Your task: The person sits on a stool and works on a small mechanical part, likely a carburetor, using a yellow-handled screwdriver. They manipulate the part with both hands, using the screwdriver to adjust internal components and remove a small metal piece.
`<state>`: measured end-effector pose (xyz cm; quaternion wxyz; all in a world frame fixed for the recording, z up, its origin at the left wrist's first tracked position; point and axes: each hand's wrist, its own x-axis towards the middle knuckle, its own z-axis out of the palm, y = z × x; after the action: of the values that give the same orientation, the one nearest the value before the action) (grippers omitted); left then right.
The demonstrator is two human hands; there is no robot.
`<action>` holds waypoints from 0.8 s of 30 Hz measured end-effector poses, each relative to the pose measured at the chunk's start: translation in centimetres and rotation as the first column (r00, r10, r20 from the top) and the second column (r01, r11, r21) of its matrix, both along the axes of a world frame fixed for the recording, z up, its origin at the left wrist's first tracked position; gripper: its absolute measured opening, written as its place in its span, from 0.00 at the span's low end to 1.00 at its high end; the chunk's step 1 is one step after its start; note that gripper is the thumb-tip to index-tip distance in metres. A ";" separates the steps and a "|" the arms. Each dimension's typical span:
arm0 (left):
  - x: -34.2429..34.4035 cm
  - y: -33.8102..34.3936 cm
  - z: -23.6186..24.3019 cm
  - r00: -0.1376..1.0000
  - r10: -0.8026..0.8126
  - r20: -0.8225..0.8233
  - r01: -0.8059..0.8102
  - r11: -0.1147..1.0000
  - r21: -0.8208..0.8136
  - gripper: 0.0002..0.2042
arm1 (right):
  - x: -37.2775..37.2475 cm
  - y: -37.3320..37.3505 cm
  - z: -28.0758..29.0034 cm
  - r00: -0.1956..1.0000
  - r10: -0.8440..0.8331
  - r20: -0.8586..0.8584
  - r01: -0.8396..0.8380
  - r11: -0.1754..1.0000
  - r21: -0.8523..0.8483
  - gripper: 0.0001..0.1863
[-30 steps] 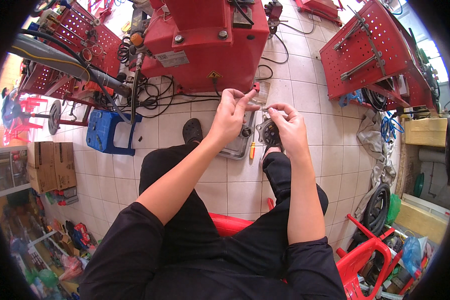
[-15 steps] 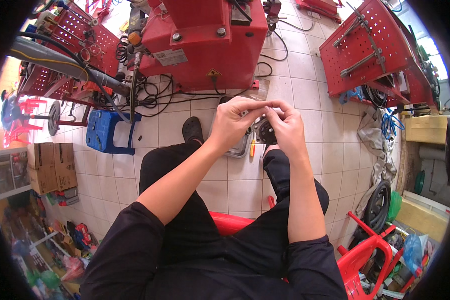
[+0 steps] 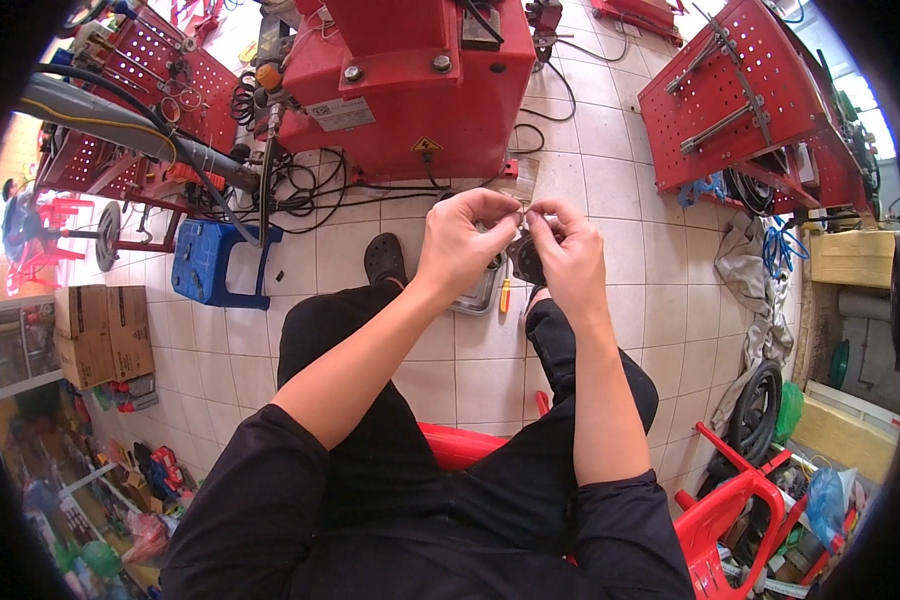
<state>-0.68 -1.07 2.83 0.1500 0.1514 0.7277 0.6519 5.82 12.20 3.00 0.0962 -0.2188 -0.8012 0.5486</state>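
Above a metal tray on the floor, both my hands meet at the fingertips. My left hand is closed in a pinch, thumb against fingers. Facing it, my right hand pinches too. Between the fingertips is a small pale piece, too small to name. A dark round part with holes shows below and beside my right fingers; whether that hand touches it I cannot tell. Just right of the tray lies a screwdriver with a yellow-orange handle. My hands hide much of the tray's contents.
A big red machine stands ahead, with black cables on the tiles. At left is a blue plastic stool near cardboard boxes. A red perforated cart is at right, a red chair lower right.
My fingertips have drawn slightly apart and tilted, baring the small piece between them. The dark round part is now more covered by my right hand.
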 end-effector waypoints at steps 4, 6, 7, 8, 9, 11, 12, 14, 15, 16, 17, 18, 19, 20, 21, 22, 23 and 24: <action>0.0 -0.2 0.3 0.997 -0.002 0.078 0.001 1.000 0.016 0.09 | 0.0 -0.3 0.9 1.000 -0.011 0.010 0.010 0.994 0.110 0.09; 0.0 -0.2 -0.3 0.981 -0.047 0.188 0.023 0.992 0.127 0.09 | -0.1 -0.5 1.0 0.998 -0.006 -0.069 0.024 0.964 0.266 0.08; 0.0 -0.1 -0.2 0.968 -0.076 0.240 0.032 0.982 0.184 0.09 | -0.1 -0.5 0.8 0.989 0.012 -0.146 0.044 0.924 0.379 0.07; 0.1 -0.1 -0.1 0.945 -0.099 0.311 0.040 0.981 0.190 0.10 | -0.2 -0.5 0.7 0.975 0.040 -0.219 0.073 0.872 0.484 0.06; 0.1 -0.1 0.2 0.917 -0.121 0.381 0.048 0.979 0.196 0.10 | -0.2 -0.5 0.7 0.969 0.064 -0.237 0.072 0.850 0.522 0.06; 0.2 -0.3 0.2 0.855 -0.143 0.498 0.049 0.979 0.198 0.11 | -0.2 -0.6 0.7 0.956 0.118 -0.270 0.068 0.802 0.593 0.05; 0.2 -0.3 -0.2 0.825 -0.145 0.547 0.044 0.980 0.194 0.12 | -0.2 -0.6 0.7 0.951 0.132 -0.280 0.069 0.792 0.607 0.04; 0.2 -0.5 -0.5 0.776 -0.155 0.612 0.038 0.979 0.200 0.12 | -0.3 -0.5 0.6 0.941 0.161 -0.299 0.069 0.770 0.634 0.04; 0.1 -0.5 -0.6 0.760 -0.163 0.629 0.036 0.977 0.211 0.12 | -0.3 -0.6 0.5 0.938 0.165 -0.304 0.068 0.774 0.629 0.04; 0.1 -0.6 -0.7 0.744 -0.171 0.646 0.032 0.975 0.221 0.13 | -0.3 -0.6 0.4 0.935 0.171 -0.310 0.065 0.779 0.624 0.05; 0.1 -0.7 -0.9 0.732 -0.171 0.660 0.016 0.972 0.233 0.13 | -0.4 -0.6 0.4 0.932 0.177 -0.316 0.062 0.783 0.619 0.05; 0.1 -0.7 -1.0 0.720 -0.170 0.673 -0.001 0.969 0.245 0.13 | -0.4 -0.6 0.3 0.930 0.187 -0.316 0.060 0.772 0.632 0.05; 0.2 -0.8 -1.0 0.708 -0.166 0.687 -0.021 0.967 0.255 0.14 | -0.4 -0.6 0.3 0.928 0.199 -0.316 0.056 0.763 0.644 0.05; 0.3 -0.7 -1.0 0.721 -0.161 0.674 -0.034 0.963 0.267 0.14 | -0.3 -0.7 0.3 0.925 0.212 -0.316 0.052 0.754 0.655 0.06; 0.5 -0.5 -0.9 0.733 -0.156 0.662 -0.048 0.959 0.279 0.14 | -0.3 -0.8 0.3 0.928 0.216 -0.303 0.048 0.738 0.673 0.06; 0.6 -0.4 -0.8 0.746 -0.151 0.649 -0.061 0.955 0.291 0.14 | -0.2 -0.9 0.4 0.931 0.220 -0.290 0.044 0.722 0.690 0.07; 0.7 -0.4 -0.8 0.761 -0.142 0.632 -0.050 0.960 0.276 0.15 | -0.2 -1.0 0.5 0.935 0.224 -0.277 0.041 0.706 0.707 0.07; 0.7 -0.4 -0.8 0.776 -0.122 0.619 -0.078 0.955 0.285 0.14 | -0.2 -1.1 0.4 0.933 0.226 -0.281 0.042 0.705 0.708 0.07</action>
<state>0.03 -1.45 2.06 0.3684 -0.0463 0.5278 0.7639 5.61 11.13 3.36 0.2838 -0.0244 -0.9292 0.2354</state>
